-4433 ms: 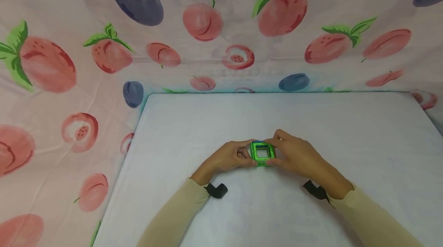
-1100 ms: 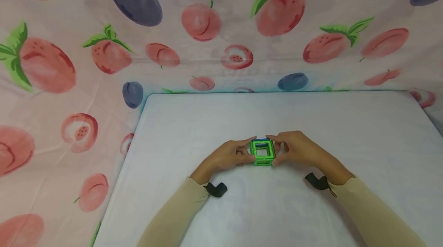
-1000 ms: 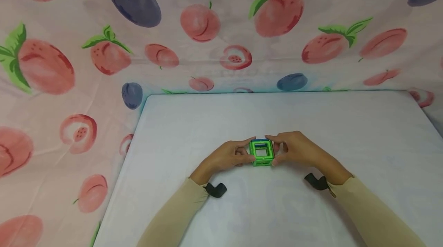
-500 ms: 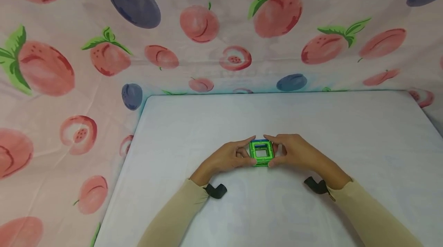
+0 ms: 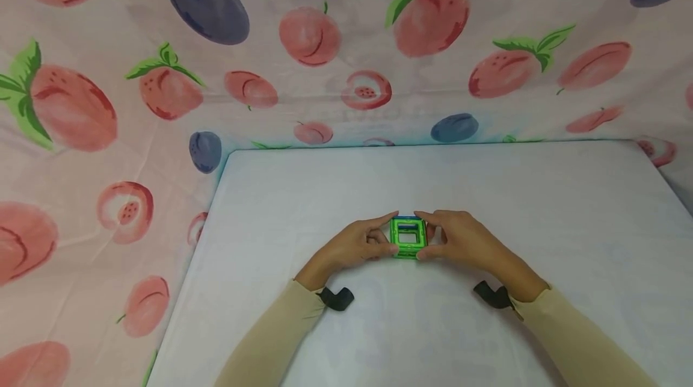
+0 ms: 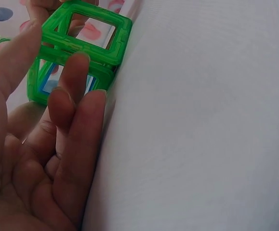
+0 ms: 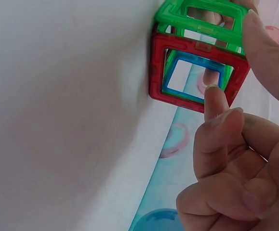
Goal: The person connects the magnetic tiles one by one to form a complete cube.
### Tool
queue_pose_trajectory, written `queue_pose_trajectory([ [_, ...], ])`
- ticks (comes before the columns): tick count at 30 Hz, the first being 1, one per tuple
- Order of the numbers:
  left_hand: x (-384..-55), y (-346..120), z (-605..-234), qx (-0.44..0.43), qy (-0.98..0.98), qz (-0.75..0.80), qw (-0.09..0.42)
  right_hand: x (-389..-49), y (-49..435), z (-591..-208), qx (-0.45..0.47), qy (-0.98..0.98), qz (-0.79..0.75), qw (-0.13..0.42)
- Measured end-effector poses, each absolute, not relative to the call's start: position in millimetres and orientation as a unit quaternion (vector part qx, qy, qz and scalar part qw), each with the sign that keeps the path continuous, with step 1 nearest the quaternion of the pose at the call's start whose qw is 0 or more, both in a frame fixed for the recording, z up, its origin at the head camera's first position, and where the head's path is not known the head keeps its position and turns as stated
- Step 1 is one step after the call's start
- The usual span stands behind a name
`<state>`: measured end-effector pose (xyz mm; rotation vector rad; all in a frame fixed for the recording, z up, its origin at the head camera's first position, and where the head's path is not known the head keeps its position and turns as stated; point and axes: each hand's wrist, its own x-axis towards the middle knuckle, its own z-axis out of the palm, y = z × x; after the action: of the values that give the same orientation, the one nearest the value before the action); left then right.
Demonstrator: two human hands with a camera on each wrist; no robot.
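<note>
A small hollow cube of magnetic tiles (image 5: 410, 247) sits on the white table between both hands. Its top and front frames are green, and a blue frame (image 7: 197, 60) forms the far side. In the right wrist view a red tile (image 7: 197, 46) makes up the right side; the left wrist view shows a green left side (image 6: 84, 47). My left hand (image 5: 352, 245) holds the cube's left side, thumb at the near corner and index finger at the far one. My right hand (image 5: 462, 238) grips the right side the same way, thumb on the near edge.
White cloth covers the table (image 5: 303, 182). A fruit-printed curtain (image 5: 411, 92) hangs along its back and left sides. A black strap end (image 5: 335, 298) sticks out from the left wrist and another black strap end (image 5: 491, 295) from the right.
Since the earliest frame, my right index finger has drawn back from the cube's top to its far corner. Lately the right thumb has slid slightly left along the near edge. The left hand barely moves.
</note>
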<state>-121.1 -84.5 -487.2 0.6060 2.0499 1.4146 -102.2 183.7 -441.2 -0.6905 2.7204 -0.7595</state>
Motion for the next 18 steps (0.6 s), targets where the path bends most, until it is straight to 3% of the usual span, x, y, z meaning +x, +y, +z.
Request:
queue_pose_trajectory([
  [18,-123.4,-82.5,-488.9,0.232,0.754,0.539,0.294,-101.8,185.2,-434.2,-0.235,0.931,-0.249,0.126],
])
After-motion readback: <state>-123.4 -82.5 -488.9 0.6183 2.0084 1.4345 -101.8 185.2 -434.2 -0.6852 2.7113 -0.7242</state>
